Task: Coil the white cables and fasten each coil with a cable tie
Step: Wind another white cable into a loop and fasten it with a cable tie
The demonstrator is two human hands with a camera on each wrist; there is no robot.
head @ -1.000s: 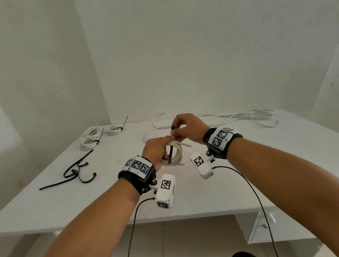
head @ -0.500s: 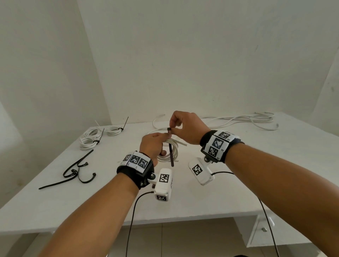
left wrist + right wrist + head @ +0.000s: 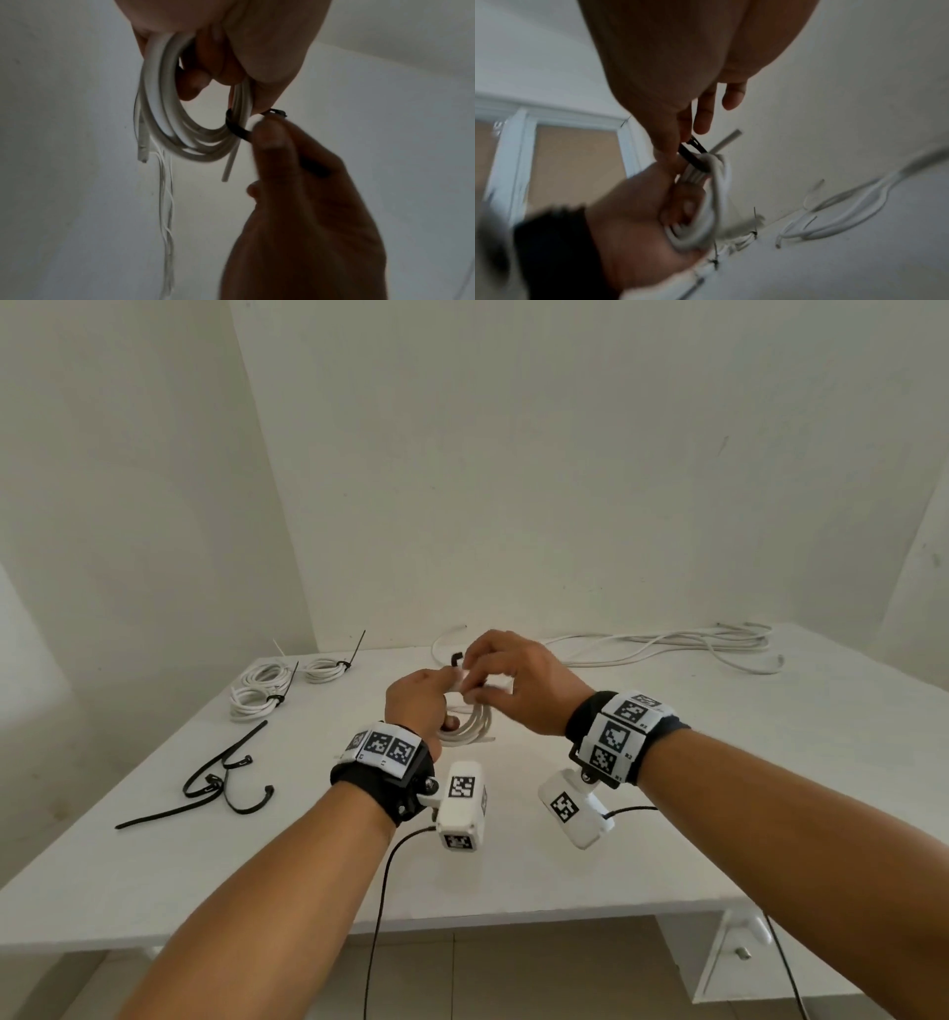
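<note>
Item: coil of round white plastic cable (image 3: 180, 130), held above the middle of the white desk (image 3: 667, 814), several loops gathered, two cut ends hanging free.
Fastening: black plastic cable tie (image 3: 235, 126), wrapped round the bundled loops; whether its tail has entered the head cannot be told.
Left hand (image 3: 418, 706): fingers curled through and round the coil, likely to keep the loops stacked while the tie goes on.
Right hand (image 3: 518, 683): thumb and forefinger pinch the tie beside the coil, other fingers spread loose.
Also on the desk: two finished white coils (image 3: 267, 685), tied, far left; spare black ties (image 3: 215, 778), left; loose white cable (image 3: 693, 644), uncoiled, far right.
Containers: a drawer unit (image 3: 729, 958) under the desk; contents unseen.
</note>
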